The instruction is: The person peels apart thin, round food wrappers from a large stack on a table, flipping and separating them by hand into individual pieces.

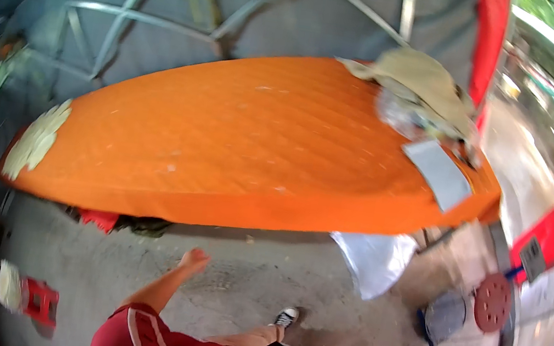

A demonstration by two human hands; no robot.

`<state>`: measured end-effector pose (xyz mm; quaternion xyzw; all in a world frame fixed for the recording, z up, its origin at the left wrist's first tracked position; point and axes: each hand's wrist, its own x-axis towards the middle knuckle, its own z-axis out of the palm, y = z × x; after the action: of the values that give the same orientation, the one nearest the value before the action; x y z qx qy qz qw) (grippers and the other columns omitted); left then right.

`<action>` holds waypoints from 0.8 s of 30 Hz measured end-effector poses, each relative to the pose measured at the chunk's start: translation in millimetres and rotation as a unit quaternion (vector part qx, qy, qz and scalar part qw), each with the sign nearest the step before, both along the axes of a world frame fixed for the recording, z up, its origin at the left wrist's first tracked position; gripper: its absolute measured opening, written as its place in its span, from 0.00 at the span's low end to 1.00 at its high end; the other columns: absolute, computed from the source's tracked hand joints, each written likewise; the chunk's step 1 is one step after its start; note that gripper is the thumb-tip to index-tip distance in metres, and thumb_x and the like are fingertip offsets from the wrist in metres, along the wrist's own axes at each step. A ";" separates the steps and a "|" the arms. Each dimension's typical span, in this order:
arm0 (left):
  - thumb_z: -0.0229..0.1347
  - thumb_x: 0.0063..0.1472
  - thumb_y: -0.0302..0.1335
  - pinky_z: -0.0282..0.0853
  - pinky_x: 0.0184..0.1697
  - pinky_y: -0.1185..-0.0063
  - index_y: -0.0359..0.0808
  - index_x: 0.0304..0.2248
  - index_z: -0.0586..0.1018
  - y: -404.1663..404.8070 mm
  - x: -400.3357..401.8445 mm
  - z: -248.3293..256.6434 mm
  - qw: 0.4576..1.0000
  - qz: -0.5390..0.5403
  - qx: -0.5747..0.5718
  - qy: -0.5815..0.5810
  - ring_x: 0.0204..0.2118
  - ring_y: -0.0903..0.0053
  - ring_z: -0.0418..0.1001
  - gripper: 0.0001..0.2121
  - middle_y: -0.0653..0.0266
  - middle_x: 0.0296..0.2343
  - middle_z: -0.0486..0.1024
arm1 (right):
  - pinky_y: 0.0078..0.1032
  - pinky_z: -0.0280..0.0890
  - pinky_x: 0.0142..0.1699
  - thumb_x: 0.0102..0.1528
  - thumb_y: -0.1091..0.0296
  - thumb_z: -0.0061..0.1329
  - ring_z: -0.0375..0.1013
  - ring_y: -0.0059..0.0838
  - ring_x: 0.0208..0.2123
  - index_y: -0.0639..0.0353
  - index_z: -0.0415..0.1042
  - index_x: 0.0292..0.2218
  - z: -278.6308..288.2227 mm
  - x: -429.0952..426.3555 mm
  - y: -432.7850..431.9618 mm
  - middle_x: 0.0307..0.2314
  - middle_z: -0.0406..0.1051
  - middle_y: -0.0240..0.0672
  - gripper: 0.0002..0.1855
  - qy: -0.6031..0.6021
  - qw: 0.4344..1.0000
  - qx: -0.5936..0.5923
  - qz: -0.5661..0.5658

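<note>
My left hand [195, 260] hangs over the concrete floor in front of the table, its fingers curled; whether it holds anything cannot be made out. My right hand is out of view. Before me stretches a long table under an orange quilted cover [239, 135]. At its left end lie overlapping pale cream pieces [38, 140]. A beige cloth [414, 81] is heaped over clear plastic [398, 113] at the right end, with a flat light-grey rectangular piece [438, 174] beside it.
A red plastic stool [40, 301] stands lower left beside a pale round object [9, 286]. White plastic sheeting [376, 260] hangs below the table's edge. At the right are a red-brown round stool top [493, 303] and a grey round-topped object [444, 316]. Metal poles [144, 17] line the wall.
</note>
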<state>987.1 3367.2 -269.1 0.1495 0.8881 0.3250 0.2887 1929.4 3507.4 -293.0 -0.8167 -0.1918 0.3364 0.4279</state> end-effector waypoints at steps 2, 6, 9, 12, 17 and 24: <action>0.54 0.44 0.43 0.64 0.18 0.76 0.38 0.09 0.70 -138.9 11.6 -27.6 0.978 0.032 -0.204 0.003 0.14 0.76 0.69 0.18 0.67 0.07 0.67 | 0.25 0.57 0.19 0.45 0.78 0.44 0.61 0.25 0.17 0.66 0.59 0.37 -12.0 -7.9 94.0 0.17 0.63 0.32 0.15 -0.001 0.991 0.056 0.122; 0.58 0.41 0.37 0.69 0.19 0.77 0.28 0.19 0.73 -313.8 97.7 20.2 0.903 0.295 -0.277 -0.144 0.16 0.73 0.72 0.16 0.59 0.18 0.72 | 0.26 0.57 0.19 0.47 0.71 0.44 0.61 0.25 0.18 0.63 0.63 0.30 111.9 -255.3 147.8 0.17 0.62 0.32 0.08 -0.016 0.957 0.053 0.284; 0.59 0.41 0.35 0.70 0.18 0.77 0.26 0.21 0.73 -434.8 184.1 -7.3 0.835 0.466 -0.190 -0.225 0.17 0.71 0.72 0.17 0.58 0.21 0.73 | 0.31 0.57 0.19 0.50 0.61 0.39 0.61 0.27 0.19 0.55 0.64 0.25 106.2 -435.4 144.9 0.19 0.63 0.34 0.09 -0.036 0.833 0.132 0.537; 0.59 0.42 0.34 0.70 0.18 0.78 0.27 0.23 0.73 -485.4 244.3 -1.8 0.759 0.572 -0.123 -0.286 0.17 0.71 0.72 0.16 0.59 0.22 0.73 | 0.25 0.59 0.28 0.50 0.62 0.42 0.63 0.33 0.26 0.59 0.63 0.33 28.5 -578.1 133.5 0.24 0.64 0.40 0.11 -0.087 0.632 0.069 0.767; 0.58 0.44 0.33 0.68 0.19 0.80 0.28 0.26 0.73 -539.7 232.7 2.2 0.773 0.549 -0.019 -0.317 0.18 0.76 0.70 0.15 0.61 0.21 0.71 | 0.32 0.63 0.37 0.47 0.58 0.47 0.67 0.41 0.36 0.65 0.65 0.38 113.9 -866.4 -106.4 0.30 0.68 0.48 0.21 -0.245 0.200 0.149 0.937; 0.59 0.44 0.31 0.66 0.17 0.81 0.29 0.33 0.69 -603.2 155.9 23.4 0.677 0.703 0.132 -0.174 0.17 0.79 0.69 0.18 0.61 0.19 0.71 | 0.32 0.63 0.37 0.47 0.58 0.45 0.68 0.44 0.34 0.62 0.64 0.41 98.6 -1056.1 -291.9 0.30 0.69 0.49 0.22 -0.117 0.032 0.079 0.990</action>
<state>1143.0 2764.0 -245.7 -0.5420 0.6130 0.5659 0.1016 873.3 3215.6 -194.4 0.1578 -0.8908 0.3239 -0.2770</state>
